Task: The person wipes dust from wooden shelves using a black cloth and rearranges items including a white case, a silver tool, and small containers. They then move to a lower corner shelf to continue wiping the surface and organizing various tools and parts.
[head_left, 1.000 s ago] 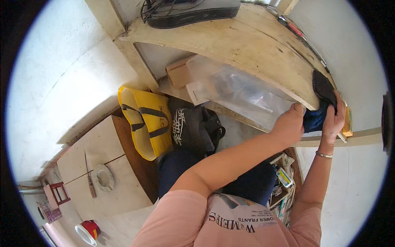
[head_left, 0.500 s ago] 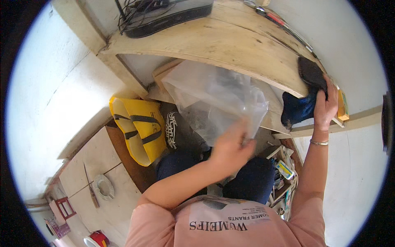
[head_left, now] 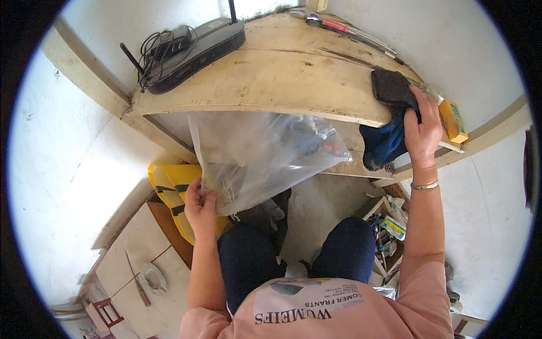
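Observation:
My left hand (head_left: 201, 210) is closed on the lower left corner of a large clear plastic bag (head_left: 254, 164). The bag hangs below the front edge of a wooden shelf (head_left: 271, 79), with dark and orange things showing dimly through it. At the shelf's right end, my right hand (head_left: 424, 131) is closed on a dark blue cloth (head_left: 384, 141) that droops over the edge. A blackish folded pad (head_left: 389, 88) lies on the shelf against the cloth, by my fingertips. Whether the pad and cloth are one piece I cannot tell.
A black router (head_left: 197, 59) with tangled cables sits on the shelf's left. Red-handled tools (head_left: 339, 27) lie along the back, and a yellow box (head_left: 453, 121) stands at the right end. Below are a yellow bag (head_left: 175, 195) and a crate of small things (head_left: 389, 237).
My left hand has moved left and down from the bag's right side to its lower left corner. The bag is spread wider. My right hand stays at the cloth; the view has shifted.

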Available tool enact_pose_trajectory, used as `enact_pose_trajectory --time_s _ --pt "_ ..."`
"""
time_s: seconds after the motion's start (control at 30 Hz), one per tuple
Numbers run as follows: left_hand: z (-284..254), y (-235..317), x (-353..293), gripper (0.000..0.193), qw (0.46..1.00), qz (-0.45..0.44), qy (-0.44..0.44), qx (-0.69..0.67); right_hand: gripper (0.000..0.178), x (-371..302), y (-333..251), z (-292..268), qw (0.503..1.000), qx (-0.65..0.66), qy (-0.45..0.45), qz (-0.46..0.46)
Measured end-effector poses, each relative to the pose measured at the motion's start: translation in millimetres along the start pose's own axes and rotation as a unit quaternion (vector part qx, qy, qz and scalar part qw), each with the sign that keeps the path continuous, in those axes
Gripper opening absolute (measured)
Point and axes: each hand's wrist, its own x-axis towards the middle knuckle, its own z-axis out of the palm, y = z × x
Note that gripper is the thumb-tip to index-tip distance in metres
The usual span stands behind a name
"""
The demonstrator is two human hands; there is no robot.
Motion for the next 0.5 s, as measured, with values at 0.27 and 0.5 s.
enact_pose_trajectory --time_s 0.27,0.5 --pt "-4.1 -4.8 16.2 0.042 0.933 0.118 0.047 0.337 0.035 0.7 -6.1 -2.8 1.0 -0.004 0.023 0.01" --pt "54.2 90.8 8.7 0.051 0.811 0.479 0.011 0.336 0.033 -2.9 1.3 -1.1 0.998 0.029 0.044 -0.031"
